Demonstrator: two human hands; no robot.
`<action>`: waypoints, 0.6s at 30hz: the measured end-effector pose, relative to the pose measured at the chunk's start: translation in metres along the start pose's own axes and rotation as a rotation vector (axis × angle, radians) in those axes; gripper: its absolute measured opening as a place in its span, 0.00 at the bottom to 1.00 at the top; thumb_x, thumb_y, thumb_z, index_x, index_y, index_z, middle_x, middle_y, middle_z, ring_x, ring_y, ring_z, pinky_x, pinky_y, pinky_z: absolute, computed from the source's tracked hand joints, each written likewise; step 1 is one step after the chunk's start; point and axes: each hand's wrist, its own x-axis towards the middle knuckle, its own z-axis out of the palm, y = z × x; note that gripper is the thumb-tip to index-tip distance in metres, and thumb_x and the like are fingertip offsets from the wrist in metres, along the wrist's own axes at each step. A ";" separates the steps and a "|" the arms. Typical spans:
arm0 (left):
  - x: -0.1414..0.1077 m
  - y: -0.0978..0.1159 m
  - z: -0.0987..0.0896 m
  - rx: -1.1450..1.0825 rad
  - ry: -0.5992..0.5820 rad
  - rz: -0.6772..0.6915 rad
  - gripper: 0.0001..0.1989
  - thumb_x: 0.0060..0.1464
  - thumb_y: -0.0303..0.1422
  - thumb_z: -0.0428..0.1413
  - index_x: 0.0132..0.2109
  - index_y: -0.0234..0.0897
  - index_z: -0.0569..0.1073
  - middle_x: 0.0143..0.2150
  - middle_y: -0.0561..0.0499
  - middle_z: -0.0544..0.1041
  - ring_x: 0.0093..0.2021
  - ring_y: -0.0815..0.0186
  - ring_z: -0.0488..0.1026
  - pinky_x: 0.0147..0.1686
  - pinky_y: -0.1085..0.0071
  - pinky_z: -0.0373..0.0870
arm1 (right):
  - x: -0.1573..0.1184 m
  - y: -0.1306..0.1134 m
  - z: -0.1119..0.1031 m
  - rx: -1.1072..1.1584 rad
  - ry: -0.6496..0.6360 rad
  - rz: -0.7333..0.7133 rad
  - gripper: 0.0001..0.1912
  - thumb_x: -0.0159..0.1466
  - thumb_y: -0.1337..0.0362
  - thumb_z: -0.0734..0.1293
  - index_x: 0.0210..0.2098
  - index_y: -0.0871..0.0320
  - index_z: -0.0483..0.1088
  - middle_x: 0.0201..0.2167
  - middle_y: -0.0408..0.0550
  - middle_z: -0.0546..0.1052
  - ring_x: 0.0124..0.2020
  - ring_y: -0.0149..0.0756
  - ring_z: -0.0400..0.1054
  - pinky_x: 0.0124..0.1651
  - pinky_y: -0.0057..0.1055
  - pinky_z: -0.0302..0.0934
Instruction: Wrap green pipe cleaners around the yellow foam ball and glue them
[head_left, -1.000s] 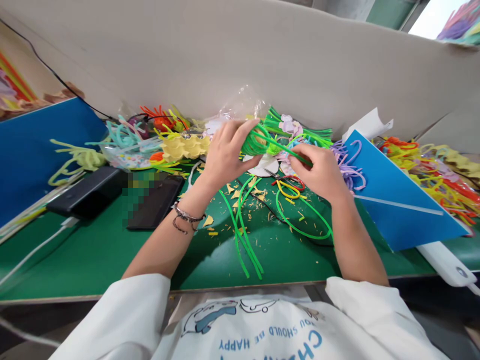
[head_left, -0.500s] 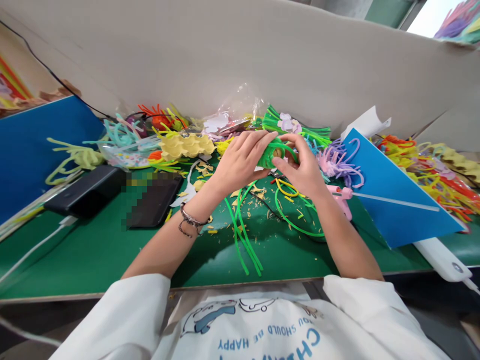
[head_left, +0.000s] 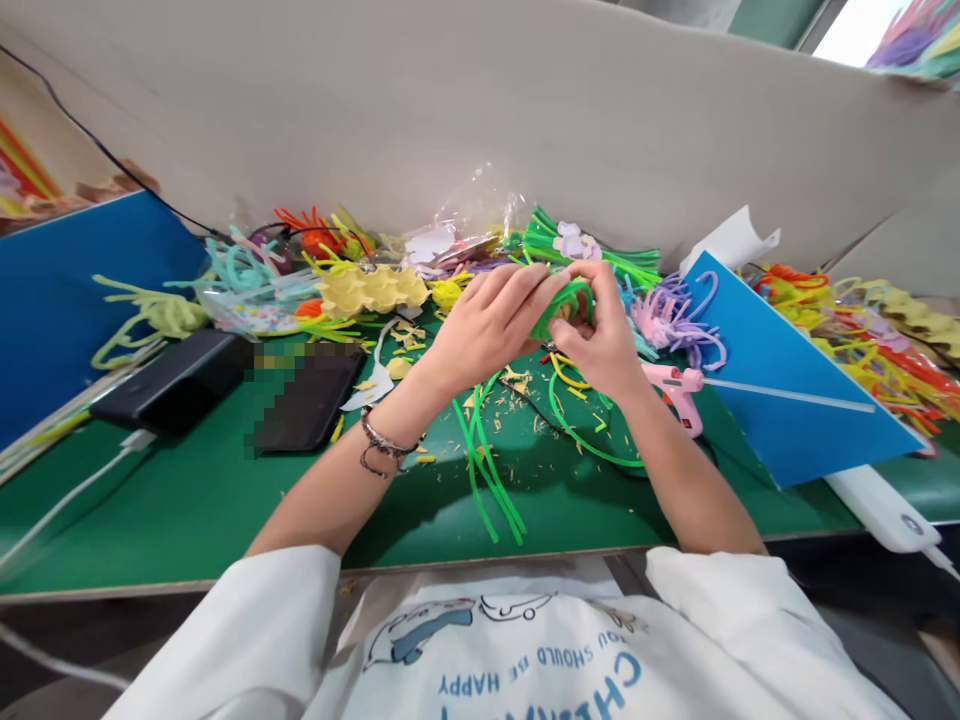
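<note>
Both hands met above the green surface [head_left: 187, 500]. The left hand [head_left: 487, 330] and right hand [head_left: 600, 340] had fingers closed around a green coil [head_left: 564, 303], held just above loose green stems [head_left: 487, 480], near a pink glue gun [head_left: 675, 390].

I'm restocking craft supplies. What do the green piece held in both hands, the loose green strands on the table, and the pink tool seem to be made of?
The green coiled piece between left hand and right hand looks like fuzzy chenille stem, wound tight; its surface is matte. The loose green strands look the same, thin and bendy. The pink glue gun seems smooth moulded plastic with a slight sheen.
</note>
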 end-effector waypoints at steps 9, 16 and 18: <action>0.013 -0.004 -0.017 -0.306 -0.081 -0.238 0.33 0.56 0.40 0.59 0.66 0.41 0.58 0.60 0.43 0.69 0.60 0.53 0.68 0.61 0.57 0.64 | 0.007 -0.009 -0.018 0.125 0.082 0.033 0.17 0.57 0.56 0.68 0.44 0.52 0.65 0.39 0.43 0.70 0.39 0.30 0.66 0.37 0.27 0.67; -0.007 -0.013 -0.022 -0.676 -0.206 -0.365 0.36 0.51 0.55 0.61 0.59 0.37 0.67 0.57 0.42 0.74 0.58 0.54 0.71 0.57 0.61 0.68 | -0.031 -0.042 -0.086 -0.184 0.110 0.071 0.24 0.63 0.48 0.65 0.17 0.55 0.59 0.18 0.39 0.61 0.22 0.27 0.55 0.24 0.28 0.54; -0.019 -0.012 -0.018 -0.813 -0.225 -0.458 0.39 0.47 0.59 0.61 0.57 0.35 0.68 0.56 0.40 0.74 0.56 0.53 0.73 0.55 0.61 0.70 | -0.054 -0.039 -0.111 -0.311 0.076 0.146 0.27 0.59 0.46 0.68 0.14 0.55 0.59 0.15 0.40 0.61 0.19 0.27 0.55 0.21 0.29 0.52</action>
